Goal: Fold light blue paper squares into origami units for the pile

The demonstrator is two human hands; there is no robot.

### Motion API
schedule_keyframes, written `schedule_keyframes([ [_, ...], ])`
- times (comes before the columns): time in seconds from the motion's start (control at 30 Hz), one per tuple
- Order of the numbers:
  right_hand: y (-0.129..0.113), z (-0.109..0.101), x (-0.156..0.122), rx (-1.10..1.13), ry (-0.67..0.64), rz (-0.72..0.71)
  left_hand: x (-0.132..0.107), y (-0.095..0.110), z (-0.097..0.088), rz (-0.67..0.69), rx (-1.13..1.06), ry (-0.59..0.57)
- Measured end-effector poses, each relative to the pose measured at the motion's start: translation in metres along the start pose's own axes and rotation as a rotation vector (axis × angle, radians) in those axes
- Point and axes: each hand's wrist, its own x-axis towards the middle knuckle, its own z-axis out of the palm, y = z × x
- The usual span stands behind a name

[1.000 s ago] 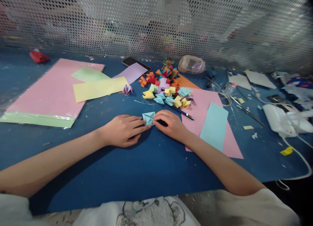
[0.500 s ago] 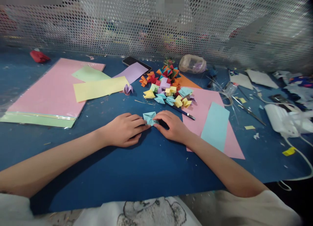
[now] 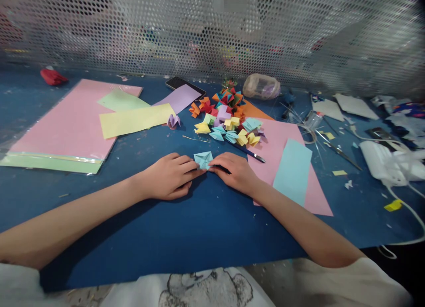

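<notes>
Your right hand (image 3: 237,172) pinches the folded blue paper (image 3: 203,158); your left hand (image 3: 171,176) touches its left, grip unclear. Likely mid-fold: crease firmly next.

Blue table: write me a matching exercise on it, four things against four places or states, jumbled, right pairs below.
1. small folded paper
2. light-blue strip
3. black phone
4. red object

A. partly under a lilac sheet
B. toward the left end of the blue table
C. at the fingers of the left hand and right hand
D. on a pink sheet

Pairs: 1-C, 2-D, 3-A, 4-B
</notes>
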Motion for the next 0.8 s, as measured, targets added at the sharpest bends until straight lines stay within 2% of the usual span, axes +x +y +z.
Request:
schedule_keyframes([
  [0.5,0.002,-0.008,-0.004,-0.041,0.027,-0.026,0.000,0.001,-0.004,-0.013,-0.021,-0.038],
  [0.7,0.005,-0.009,-0.003,-0.042,-0.005,-0.098,-0.001,0.000,-0.002,-0.004,-0.031,-0.030],
  [0.8,0.006,-0.010,-0.002,-0.023,-0.035,-0.091,-0.001,0.001,-0.001,-0.012,-0.035,-0.021],
])
